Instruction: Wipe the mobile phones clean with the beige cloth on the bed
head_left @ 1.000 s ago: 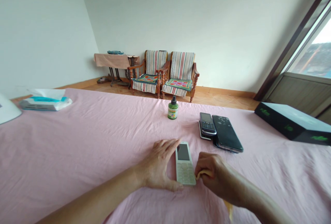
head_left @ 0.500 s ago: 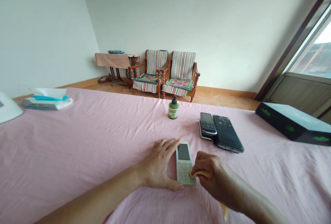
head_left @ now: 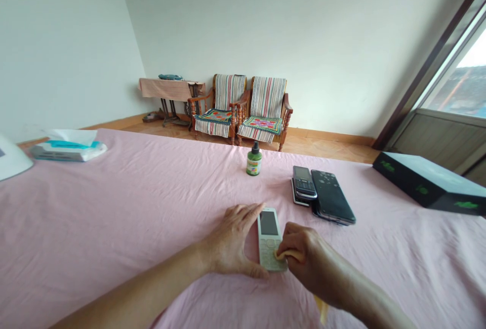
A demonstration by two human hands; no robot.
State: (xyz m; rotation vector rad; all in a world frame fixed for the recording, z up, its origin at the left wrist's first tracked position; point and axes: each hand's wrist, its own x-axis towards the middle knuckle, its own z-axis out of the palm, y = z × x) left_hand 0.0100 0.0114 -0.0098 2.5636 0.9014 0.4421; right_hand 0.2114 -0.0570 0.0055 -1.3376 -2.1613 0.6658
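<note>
Head view: the fingers of the left hand (head_left: 230, 243) are spread wide along the nine o'clock side of the pale phone (head_left: 270, 244), with a fingertip by its top corner and the thumb by its bottom end. They seem to keep it from sliding. The fingers of the right hand (head_left: 309, 258), at four o'clock, are closed tight on a yellow cloth (head_left: 291, 254). One bit of the cloth is on the phone's lower keys, and a loose bit hangs under the wrist.

The job looks partway through to me. The cloth is on the keys now, and the screen (head_left: 269, 223) has no cloth on it. I can't tell which parts are clean, or if the back has been done.

The phone lies flat on the pink cover (head_left: 152, 207), face up. Its long way runs almost from twelve to six, leaning a little to eleven. The screen end points away from the person, and the key end points back.

Farther out, a grey phone (head_left: 304, 183) is at one o'clock, a big black phone (head_left: 333, 198) at two, and a green bottle (head_left: 254, 162) near twelve.
</note>
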